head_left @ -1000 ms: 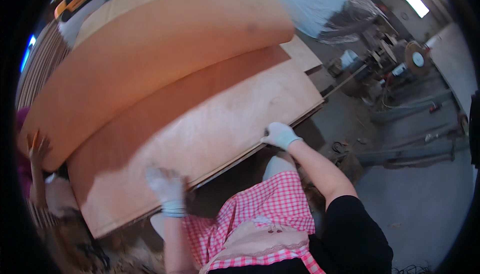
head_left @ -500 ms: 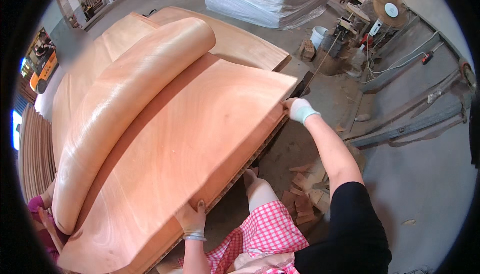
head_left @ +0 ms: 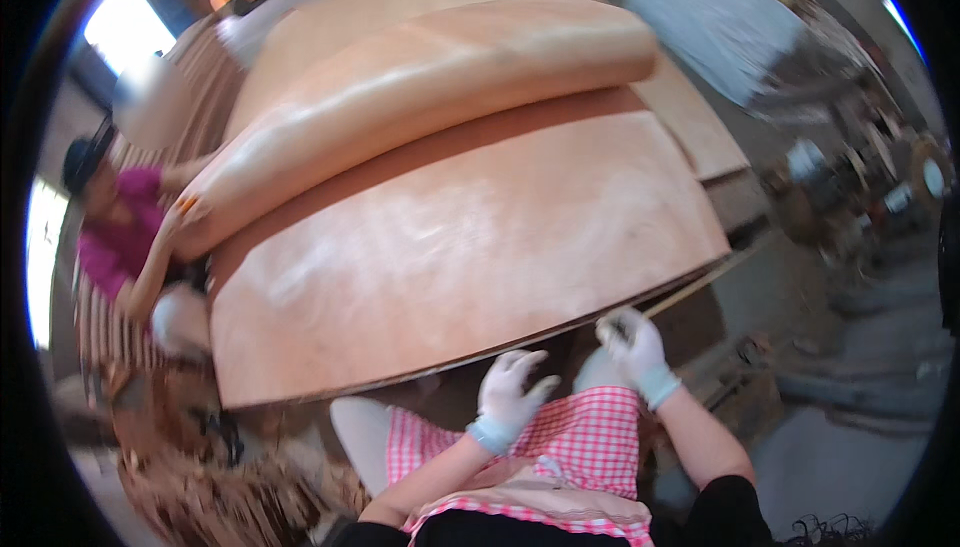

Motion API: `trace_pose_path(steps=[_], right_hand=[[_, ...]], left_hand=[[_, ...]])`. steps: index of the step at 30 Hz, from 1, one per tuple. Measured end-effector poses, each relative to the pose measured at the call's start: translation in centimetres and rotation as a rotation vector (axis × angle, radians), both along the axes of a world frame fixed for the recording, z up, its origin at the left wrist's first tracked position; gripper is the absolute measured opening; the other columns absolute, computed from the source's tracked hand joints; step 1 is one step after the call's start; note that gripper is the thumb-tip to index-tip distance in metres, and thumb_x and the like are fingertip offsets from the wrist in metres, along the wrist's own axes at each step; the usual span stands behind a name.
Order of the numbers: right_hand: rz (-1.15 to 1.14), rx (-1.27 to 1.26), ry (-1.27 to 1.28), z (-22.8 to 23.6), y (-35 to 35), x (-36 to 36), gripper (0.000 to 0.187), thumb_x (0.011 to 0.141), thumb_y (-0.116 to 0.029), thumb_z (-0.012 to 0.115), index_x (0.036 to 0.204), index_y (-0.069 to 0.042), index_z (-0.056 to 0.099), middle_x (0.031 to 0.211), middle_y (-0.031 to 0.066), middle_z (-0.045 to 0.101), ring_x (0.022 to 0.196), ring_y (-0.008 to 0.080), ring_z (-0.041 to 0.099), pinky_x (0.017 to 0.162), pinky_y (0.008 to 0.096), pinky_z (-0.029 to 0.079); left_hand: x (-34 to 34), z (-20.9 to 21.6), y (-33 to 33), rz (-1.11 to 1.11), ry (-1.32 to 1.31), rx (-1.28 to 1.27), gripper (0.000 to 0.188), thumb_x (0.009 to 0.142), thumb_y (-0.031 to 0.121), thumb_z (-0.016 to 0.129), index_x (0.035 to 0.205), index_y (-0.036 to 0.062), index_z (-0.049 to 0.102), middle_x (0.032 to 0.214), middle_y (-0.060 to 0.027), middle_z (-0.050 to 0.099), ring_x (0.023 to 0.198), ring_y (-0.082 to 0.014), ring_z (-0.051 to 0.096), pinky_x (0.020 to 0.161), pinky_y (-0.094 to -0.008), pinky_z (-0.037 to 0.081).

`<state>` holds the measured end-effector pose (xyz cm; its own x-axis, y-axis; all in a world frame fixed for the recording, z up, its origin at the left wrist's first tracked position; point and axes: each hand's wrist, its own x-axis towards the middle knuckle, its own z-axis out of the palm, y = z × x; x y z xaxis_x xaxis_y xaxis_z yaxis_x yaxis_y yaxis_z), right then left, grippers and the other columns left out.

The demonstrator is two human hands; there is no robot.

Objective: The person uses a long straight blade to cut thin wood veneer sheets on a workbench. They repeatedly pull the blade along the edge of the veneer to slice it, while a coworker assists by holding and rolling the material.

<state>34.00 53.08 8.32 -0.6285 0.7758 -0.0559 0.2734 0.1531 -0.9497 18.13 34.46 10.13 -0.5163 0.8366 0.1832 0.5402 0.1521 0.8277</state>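
Note:
A large, thin sheet of reddish-tan wood veneer [head_left: 470,237] lies over the stack before me. Across it, towards the far side, runs a big rolled-over length of veneer [head_left: 440,72]. My left hand [head_left: 512,392], in a pale glove, is just off the sheet's near edge with its fingers apart and nothing in them. To its right, my gloved right hand [head_left: 635,349] is also near that edge, its fingers loosely bent with a gap to the thumb; I see nothing in it. At the left, a co-worker [head_left: 125,232] in a magenta top has hands on the roll's end.
More veneer sheets [head_left: 690,122] jut out at the far right of the stack. Behind the co-worker stands a pile of wavy sheets [head_left: 205,72]. Torn veneer scraps [head_left: 200,477] litter the floor at lower left. A plastic-wrapped load [head_left: 715,22] is at far right, near blurred machinery [head_left: 880,182].
Both my hands have let go of the sheet's near edge and drawn back towards me. That edge has dropped down onto the stack. My view has swung left, bringing the co-worker into fuller sight.

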Motion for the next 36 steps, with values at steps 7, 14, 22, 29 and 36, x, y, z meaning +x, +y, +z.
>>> trace_pose_path(steps=[7, 14, 22, 29, 36], right_hand=[[0.370, -0.437, 0.230, 5.6, -14.4, -9.2, 0.024, 0.097, -0.005, 0.066, 0.119, 0.003, 0.062, 0.144, 0.0213, 0.053, 0.125, 0.0204, 0.057, 0.105, 0.0329, 0.046], [0.481, 0.367, -0.404, 4.2, -7.3, -9.6, 0.021, 0.092, -0.017, 0.068, 0.099, 0.002, 0.072, 0.094, 0.0172, 0.073, 0.088, 0.0294, 0.070, 0.082, 0.0385, 0.055], [0.326, 0.526, -0.742, 1.7, 6.3, -2.8, 0.035, 0.087, -0.027, 0.070, 0.097, 0.006, 0.073, 0.090, 0.0233, 0.073, 0.085, 0.0299, 0.073, 0.078, 0.0415, 0.054], [0.235, 0.443, -1.006, -1.5, 7.0, -5.9, 0.048, 0.076, -0.047, 0.077, 0.096, -0.003, 0.077, 0.101, 0.0238, 0.073, 0.098, 0.0393, 0.070, 0.089, 0.0466, 0.054], [0.322, 0.333, -1.011, -0.5, 6.9, -6.8, 0.046, 0.077, -0.046, 0.075, 0.098, -0.005, 0.078, 0.104, 0.0225, 0.073, 0.099, 0.0379, 0.071, 0.091, 0.0472, 0.055]], left_hand=[[-2.9, -1.2, -6.7, 0.182, -0.591, 0.319, 0.010, 0.080, 0.000, 0.074, 0.089, 0.0018, 0.071, 0.088, -0.0084, 0.068, 0.085, -0.0191, 0.065, 0.074, -0.0320, 0.053], [-26.9, -4.7, -30.3, 1.261, -0.461, 0.457, 0.018, 0.082, -0.010, 0.062, 0.085, 0.0038, 0.072, 0.078, 0.0015, 0.064, 0.070, -0.0093, 0.057, 0.063, -0.0261, 0.048], [-41.0, -8.6, -46.6, 1.402, -0.033, -0.293, 0.022, 0.085, 0.017, 0.077, 0.095, -0.0027, 0.075, 0.083, -0.0124, 0.074, 0.073, -0.0171, 0.065, 0.072, -0.0337, 0.053], [-42.7, -8.8, -46.4, 1.393, -0.022, -0.516, 0.033, 0.088, 0.018, 0.066, 0.119, 0.0059, 0.069, 0.108, -0.0164, 0.072, 0.096, -0.0335, 0.068, 0.089, -0.0425, 0.054], [-22.3, -5.8, -12.3, 0.475, 0.418, -0.627, 0.070, 0.084, 0.025, 0.066, 0.143, -0.0094, 0.047, 0.150, -0.0329, 0.044, 0.142, -0.0474, 0.038, 0.121, -0.0559, 0.026]])
